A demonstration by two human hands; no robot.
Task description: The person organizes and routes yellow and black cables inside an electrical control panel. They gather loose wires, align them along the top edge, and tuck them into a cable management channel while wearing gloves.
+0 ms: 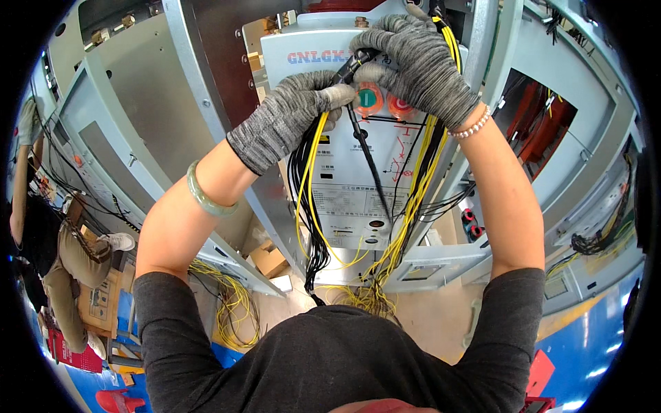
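Observation:
Both my hands wear grey knit gloves and are raised in front of a light grey switchgear panel (pixel 296 69). A bundle of black and yellow wires (pixel 311 186), wrapped in black near its top, is gripped between the fingers and thumb of my left hand (pixel 292 113). Higher up, my right hand (pixel 423 69) closes its thumb and fingers around the black-wrapped part (pixel 354 65) of this bundle. A narrow black strip (pixel 372 162) hangs below my left fingertips; I cannot tell whether it is spiral wrap or a tie. Behind it the panel carries a green button (pixel 368 98) and a red button (pixel 401 104).
More yellow and black wires (pixel 413 206) run down the panel's right side to a tangle (pixel 368 297) on the floor. Steel cabinet frames (pixel 200 82) stand on both sides. A cardboard box (pixel 268 259) lies low on the left. Another person (pixel 65 255) sits at the far left.

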